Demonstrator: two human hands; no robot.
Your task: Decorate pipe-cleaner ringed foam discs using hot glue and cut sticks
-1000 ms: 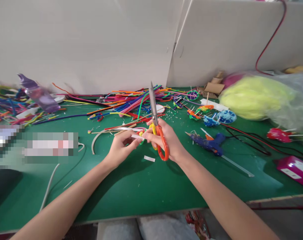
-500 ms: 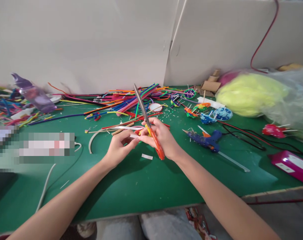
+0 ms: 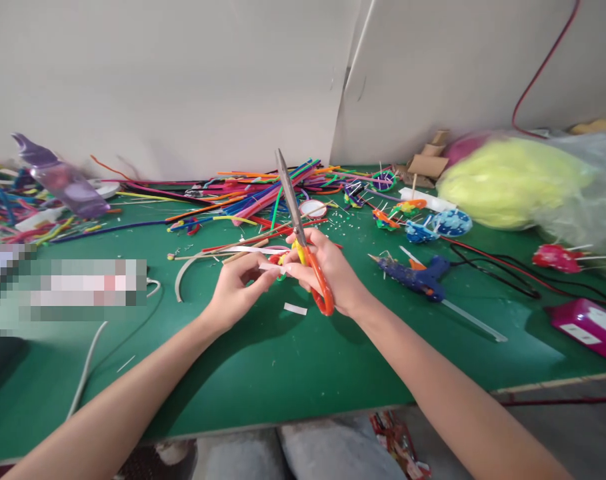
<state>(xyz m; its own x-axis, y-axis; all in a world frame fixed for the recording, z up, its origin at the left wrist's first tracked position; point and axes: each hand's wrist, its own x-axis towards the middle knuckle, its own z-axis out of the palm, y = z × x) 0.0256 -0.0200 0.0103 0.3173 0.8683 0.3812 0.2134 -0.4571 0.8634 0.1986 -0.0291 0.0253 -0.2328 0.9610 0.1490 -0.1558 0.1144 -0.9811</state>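
My left hand (image 3: 240,287) pinches a small white strip (image 3: 271,267) between thumb and fingers over the middle of the table. In my right hand (image 3: 333,277) is a pair of scissors (image 3: 319,273) with orange and yellow handles, its closed blades pointing up and away. The right thumb and fingertips meet the strip's right end, close to the left fingertips. Another short white piece (image 3: 295,309) lies flat on the table just below the hands. Beyond the fingers runs a longer white strip (image 3: 243,251), partly hidden by the left hand.
Colourful pipe cleaners (image 3: 263,200) heap along the back. To the right lie a blue glue gun (image 3: 413,277), small decorated pieces (image 3: 450,222) and a bag with yellow stuffing (image 3: 513,180). A purple bottle (image 3: 70,187) leans at the left. A white cable (image 3: 87,373) crosses the green table (image 3: 263,387).
The view has shifted slightly. Both hands stay together at the white strip, and the scissors remain in the right hand, tilted a little more upright.
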